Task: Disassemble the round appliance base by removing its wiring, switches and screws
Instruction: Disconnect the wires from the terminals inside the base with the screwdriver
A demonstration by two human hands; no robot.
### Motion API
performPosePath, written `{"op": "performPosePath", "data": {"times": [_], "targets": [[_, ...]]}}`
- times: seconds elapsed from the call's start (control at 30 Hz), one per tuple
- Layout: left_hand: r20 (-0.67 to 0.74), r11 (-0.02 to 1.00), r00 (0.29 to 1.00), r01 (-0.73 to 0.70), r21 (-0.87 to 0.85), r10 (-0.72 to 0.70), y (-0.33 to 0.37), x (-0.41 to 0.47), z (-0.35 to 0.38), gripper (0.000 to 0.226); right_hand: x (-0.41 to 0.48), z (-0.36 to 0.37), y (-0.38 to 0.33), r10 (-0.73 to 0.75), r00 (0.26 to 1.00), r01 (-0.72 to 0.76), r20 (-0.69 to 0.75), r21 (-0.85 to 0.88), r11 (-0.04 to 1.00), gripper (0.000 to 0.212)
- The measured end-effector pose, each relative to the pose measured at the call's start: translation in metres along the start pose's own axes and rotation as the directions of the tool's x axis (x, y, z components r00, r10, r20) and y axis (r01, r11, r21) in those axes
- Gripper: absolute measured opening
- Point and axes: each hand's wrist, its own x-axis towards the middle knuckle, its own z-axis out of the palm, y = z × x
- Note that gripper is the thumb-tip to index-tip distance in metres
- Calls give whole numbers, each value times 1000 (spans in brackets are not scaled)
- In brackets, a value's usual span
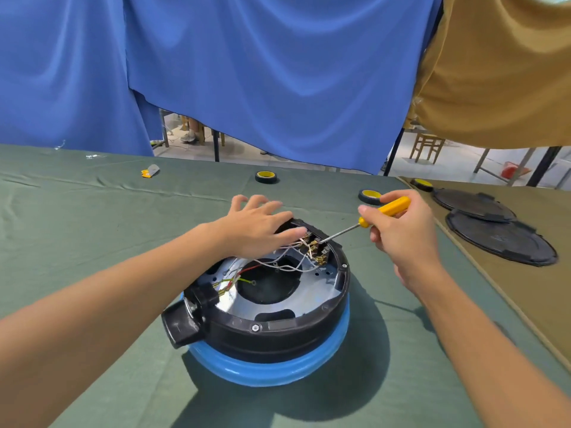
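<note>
Blue curtain [278, 72]: it hangs behind the far edge of your table, with a tan cloth [500, 72] hanging to its right.
Table [92, 242]: it is covered in green fabric and carries everything you are working on.
Round appliance base [265, 329]: it sits on the table right in front of you, between your forearms, with its open side up. It has a black shell over a blue lower ring and a black plug socket on its near left.
Black covers [500, 239]: two round ones overlap on the brown surface to your right, well apart from the base.
Left hand [256, 227]: you lay it palm down on the far rim of the base, fingers straight and spread.
Right hand [401, 230]: your fingers curl round the yellow handle of the screwdriver [390, 207].
Screwdriver: its shaft slants down to the left, and the tip reaches the switch block [315, 247] at the far inside wall.
Wiring [287, 264]: white, red and yellow-green leads run across the metal plate to the switch block and the socket.
Tape rolls [266, 177]: three black rolls with yellow cores lie beyond the base.
Screw [255, 328]: one sits in the near rim of the base.
</note>
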Motion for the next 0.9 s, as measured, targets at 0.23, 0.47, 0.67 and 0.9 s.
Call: {"op": "performPosePath", "data": {"times": [0.23, 0.47, 0.67, 0.9], "targets": [[52, 992, 992, 117, -42, -115, 27, -10, 16, 101, -2, 19, 3, -377, 908, 351, -186, -158, 923, 27], [22, 999, 999, 48, 11, -48, 23, -9, 20, 81, -14, 45, 10, -477, 816, 427, -327, -216, 878, 16], [16, 998, 998, 55, -7, -55, 22, -6, 21, 80, -9, 54, 11, -528, 772, 445, -354, -292, 847, 14], [31, 998, 998, 62, 2, -62, 25, -6, 19, 83, -7, 55, 10, -625, 728, 520, -281, -368, 771, 12]]}}
